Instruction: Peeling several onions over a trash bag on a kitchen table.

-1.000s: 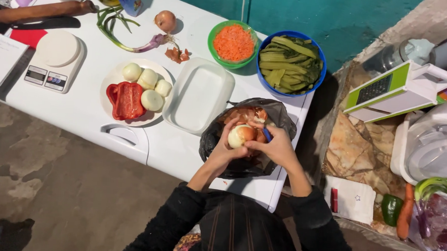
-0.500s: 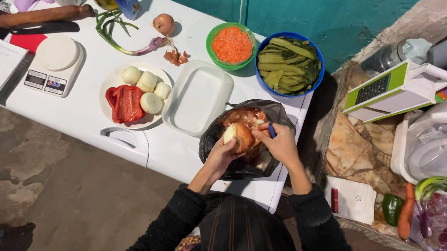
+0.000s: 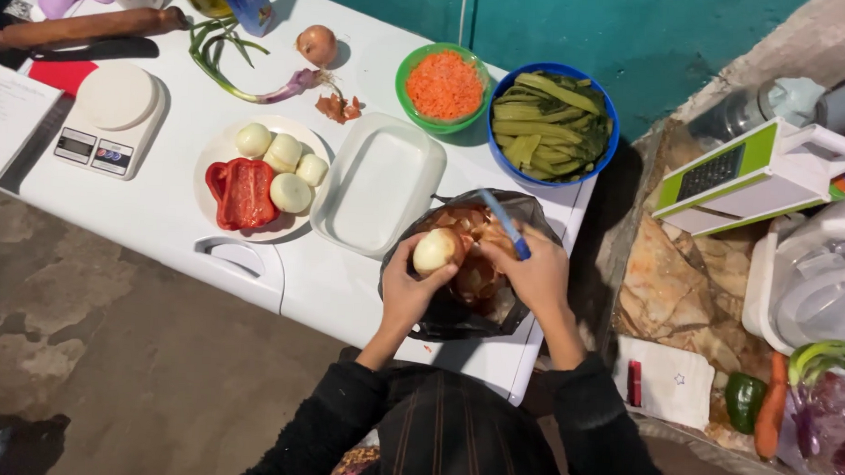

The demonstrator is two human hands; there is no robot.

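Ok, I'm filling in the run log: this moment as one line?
left hand: holds pale peeled onion | right hand: grips blue-handled knife | below: black plastic bag of brown skins

Desk (image 3: 180, 215): white. Onion (image 3: 438, 250): pale cream, peeled. Peeler (image 3: 504, 223): blue handle. Bag (image 3: 457, 309): black, with brown skins inside. Pepper (image 3: 244, 192): red. Small bowl (image 3: 404, 82): green, holding orange grated carrot. Large bowl (image 3: 603, 108): blue, holding green strips. Tray (image 3: 379, 184): white. Scale (image 3: 108, 119): white. Sleeves (image 3: 327, 421): black. Wall (image 3: 635, 39): teal.
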